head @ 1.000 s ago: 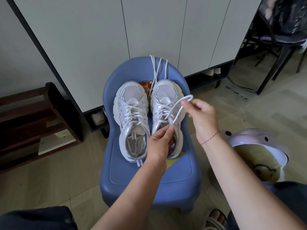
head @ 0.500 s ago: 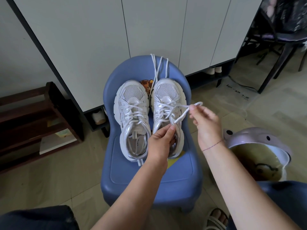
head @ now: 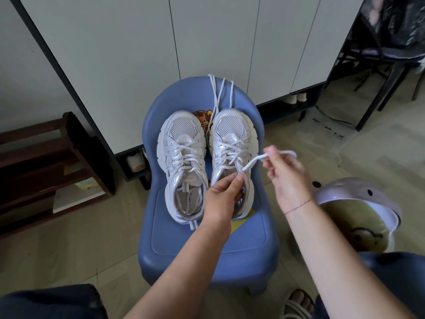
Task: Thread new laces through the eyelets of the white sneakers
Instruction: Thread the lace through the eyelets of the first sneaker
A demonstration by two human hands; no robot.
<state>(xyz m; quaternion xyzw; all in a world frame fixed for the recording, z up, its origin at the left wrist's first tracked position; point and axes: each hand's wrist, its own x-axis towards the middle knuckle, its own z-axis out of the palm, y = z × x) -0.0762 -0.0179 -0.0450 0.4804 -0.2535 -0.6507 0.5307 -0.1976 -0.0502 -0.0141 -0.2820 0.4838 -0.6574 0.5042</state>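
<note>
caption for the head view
Right hand holds a lace from the sneaker the left hand grips, on a blue chair

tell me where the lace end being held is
Head view, right of centre: the lace runs from the right-side sneaker to the right hand, which pinches its loop.

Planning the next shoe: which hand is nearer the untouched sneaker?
Left. The left hand grips the worked sneaker at its opening, right beside the untouched sneaker; the right hand pinches the lace out past the far side.
</note>
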